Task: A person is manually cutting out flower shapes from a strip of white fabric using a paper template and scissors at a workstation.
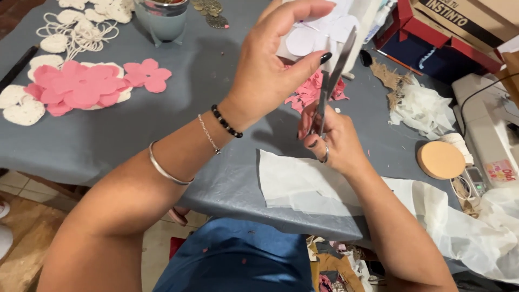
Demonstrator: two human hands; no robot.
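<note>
Over the middle of a grey-covered table (162,130), both hands are up off the surface and working close together. Right hand (332,140) has its fingers through the handles of a pair of scissors (332,75), gripped snug, with the blades pointing up and away and standing a little apart. Left hand (275,59) is raised just above and beside it, thumb and fingertips pinched on some white cut-out pieces (319,35), rounded petal-ish shapes as far as I can tell, held right at the scissor blades. The hand covers a good part of them, so I can't make out the full outline. There's a beaded bracelet, a thin chain and a bangle on the left wrist and forearm, and a ring on the right hand.

Just under the hands sits a little heap of pink scraps (311,92) on the cloth. Nearer the table edge lies a flat sheet of white fabric (303,184), and it runs on to the right into a crumpled sheer bunch (470,227) hanging off the corner.

Off to the left is a stack of pink flower shapes (81,84) lying on top of white flower shapes (21,108), with one single pink flower (147,74) just beside it. At the far edge stands a pale blue cup (162,21). On the right there's a round cork-coloured disc (440,159), a wad of white material (424,108) and a red box (448,38) further back.
</note>
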